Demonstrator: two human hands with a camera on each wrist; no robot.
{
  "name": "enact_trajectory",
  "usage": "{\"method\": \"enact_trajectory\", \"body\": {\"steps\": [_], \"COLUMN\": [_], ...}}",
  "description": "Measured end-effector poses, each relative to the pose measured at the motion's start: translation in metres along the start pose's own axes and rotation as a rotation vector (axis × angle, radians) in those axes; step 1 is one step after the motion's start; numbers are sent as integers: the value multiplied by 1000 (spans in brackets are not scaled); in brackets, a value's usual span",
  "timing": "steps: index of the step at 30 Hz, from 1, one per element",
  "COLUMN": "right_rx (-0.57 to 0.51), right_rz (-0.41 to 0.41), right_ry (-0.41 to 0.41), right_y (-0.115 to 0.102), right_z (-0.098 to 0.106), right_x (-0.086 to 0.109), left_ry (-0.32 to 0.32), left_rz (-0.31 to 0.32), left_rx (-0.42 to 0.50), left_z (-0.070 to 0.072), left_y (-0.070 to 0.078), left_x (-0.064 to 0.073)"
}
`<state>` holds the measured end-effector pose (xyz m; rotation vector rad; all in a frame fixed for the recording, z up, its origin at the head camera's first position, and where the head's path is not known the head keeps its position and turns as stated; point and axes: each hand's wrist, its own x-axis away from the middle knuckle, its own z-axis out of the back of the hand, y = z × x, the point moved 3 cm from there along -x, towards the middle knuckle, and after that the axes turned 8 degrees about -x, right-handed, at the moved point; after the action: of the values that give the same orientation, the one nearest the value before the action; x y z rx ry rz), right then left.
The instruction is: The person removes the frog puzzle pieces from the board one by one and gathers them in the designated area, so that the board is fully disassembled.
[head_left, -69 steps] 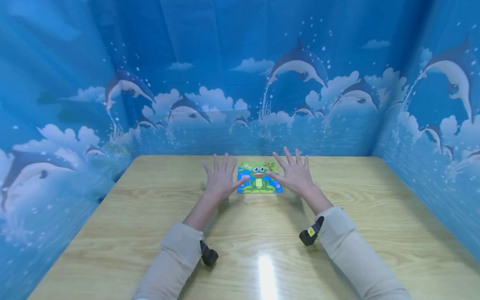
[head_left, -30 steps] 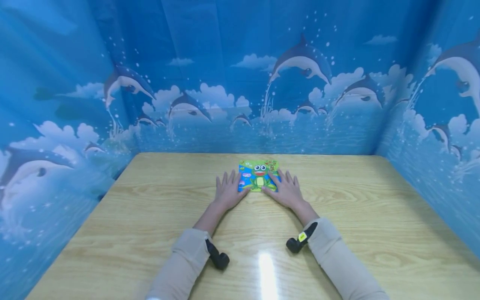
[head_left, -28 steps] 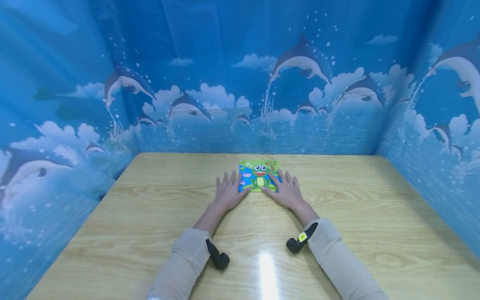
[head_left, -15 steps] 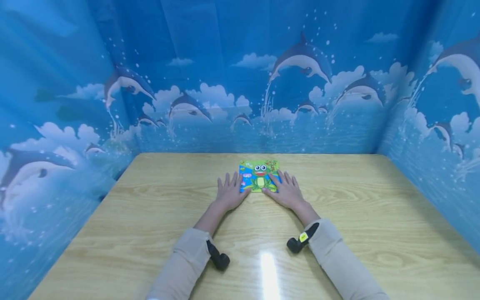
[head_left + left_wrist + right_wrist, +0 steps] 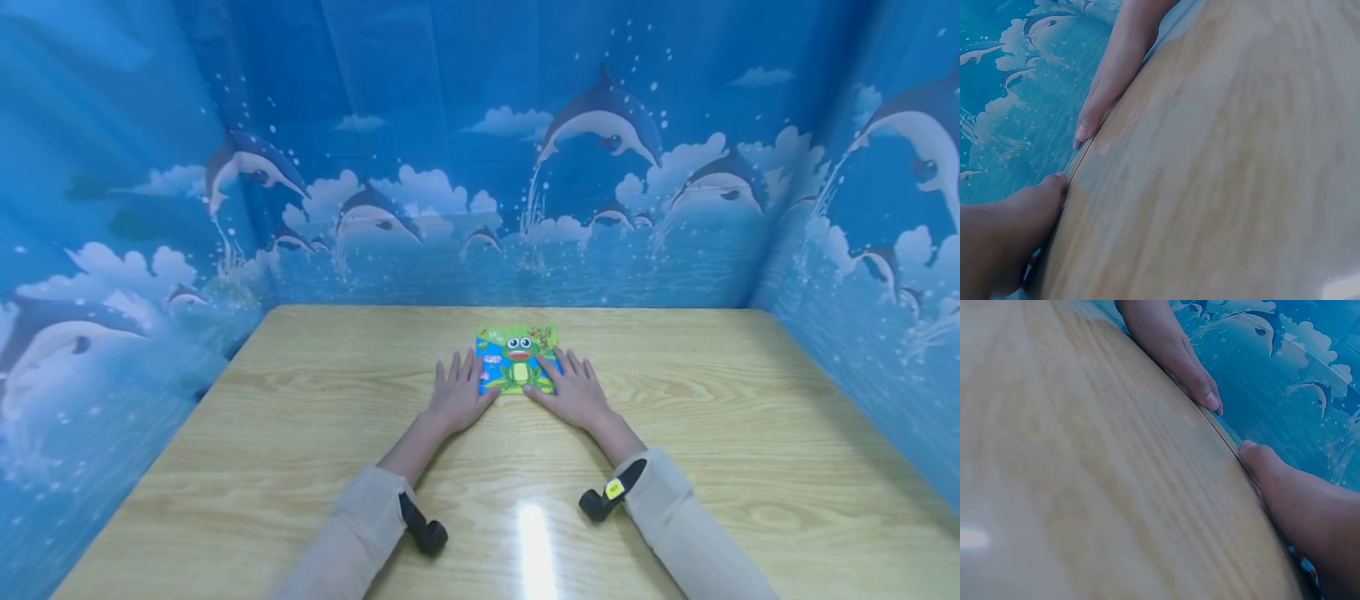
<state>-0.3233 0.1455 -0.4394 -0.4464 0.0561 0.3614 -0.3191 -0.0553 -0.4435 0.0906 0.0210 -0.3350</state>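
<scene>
Room beyond the card (image 5: 518, 362) ends at the curtain (image 5: 480, 167).

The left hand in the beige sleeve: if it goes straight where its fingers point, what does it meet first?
Apart from the colourful frog-printed card it touches, the left hand would probably meet the blue dolphin-printed curtain behind the pale wooden table; depth is unclear.

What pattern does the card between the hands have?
A green frog; the card shows best in the head view.
</scene>
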Motion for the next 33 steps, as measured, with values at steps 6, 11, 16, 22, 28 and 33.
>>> {"method": "enact_trajectory", "body": {"steps": [6, 11, 16, 22, 28, 33], "right_rx": [14, 16, 16, 16, -6, -14], "right_rz": [18, 38, 63, 67, 76, 86], "right_ry": [0, 15, 24, 26, 31, 34], "right_y": [-4, -6, -8, -10, -13, -16], "right_z": [1, 2, 2, 1, 1, 2], "right_x": [8, 14, 21, 28, 34, 40], "left_ry": [3, -14, -13, -4, 0, -7], "left_rz": [-8, -8, -21, -33, -46, -47], "left_rx": [-13, -13, 5, -5, -5, -16], "left_z": [0, 1, 2, 5, 6, 3], "left_y": [1, 3, 5, 7, 9, 9], "left_x": [8, 13, 21, 29, 35, 39]}}
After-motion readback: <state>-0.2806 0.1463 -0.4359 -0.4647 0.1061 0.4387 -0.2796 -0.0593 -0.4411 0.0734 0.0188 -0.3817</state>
